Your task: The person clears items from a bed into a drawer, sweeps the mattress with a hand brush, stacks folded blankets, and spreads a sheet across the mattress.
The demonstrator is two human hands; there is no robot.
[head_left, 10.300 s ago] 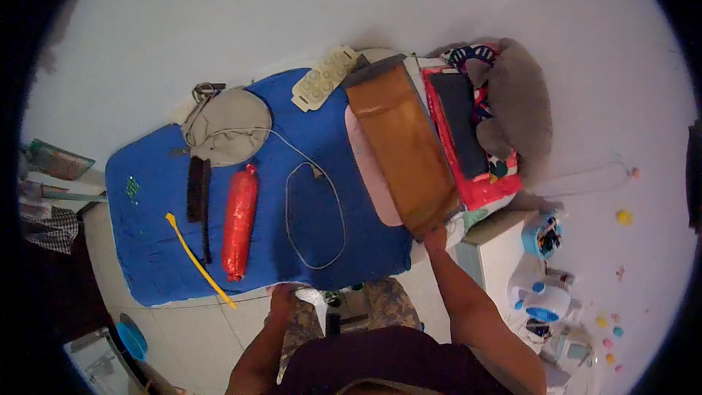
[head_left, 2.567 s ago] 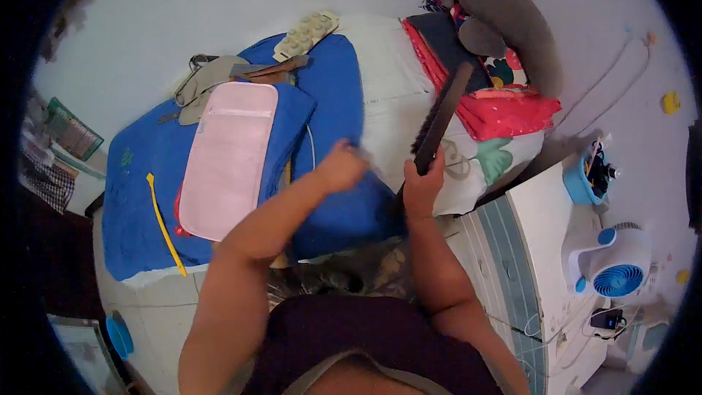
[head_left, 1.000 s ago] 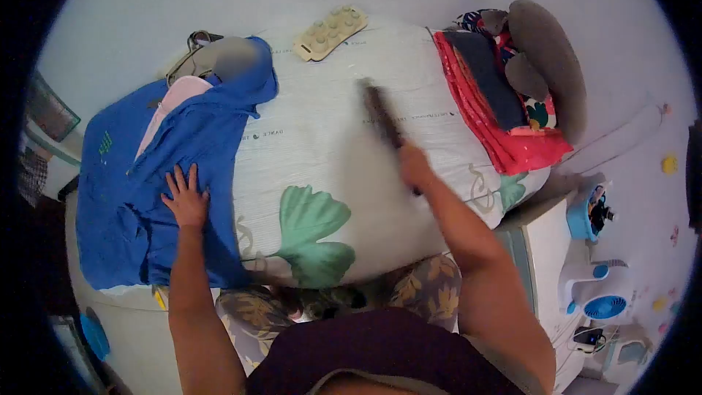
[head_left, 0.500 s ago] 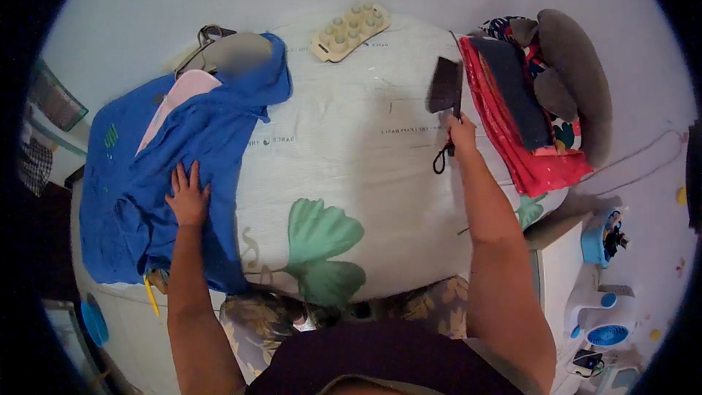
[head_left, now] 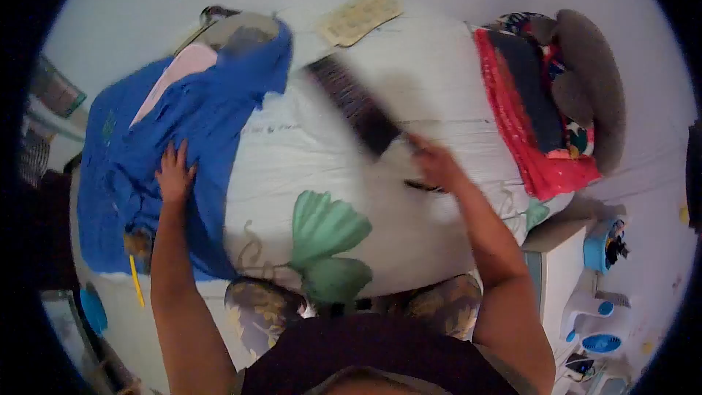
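My right hand (head_left: pixel 433 164) is closed round the handle of a dark bed brush (head_left: pixel 352 106), which is smeared by motion. The brush's bristle side faces up toward me, above the white bed sheet (head_left: pixel 431 80), and a dark cord loop hangs near the grip. I cannot tell whether the brush touches the sheet. My left hand (head_left: pixel 175 172) lies flat with fingers spread on a rumpled blue cloth (head_left: pixel 212 121) at the left side of the bed. A pink item (head_left: pixel 183 72) pokes out along that cloth.
A cream massager-like board with round knobs (head_left: pixel 361 19) lies at the far edge by the wall. Folded red and dark bedding (head_left: pixel 537 168) is stacked at right beside a grey curved pillow (head_left: pixel 603 88). A white and blue fan (head_left: pixel 601 322) and a blue basket (head_left: pixel 601 247) stand lower right.
My right hand has swung the brush left and turned it from upright to slanting across the middle of the sheet. My left hand stays flat on the blue cloth.
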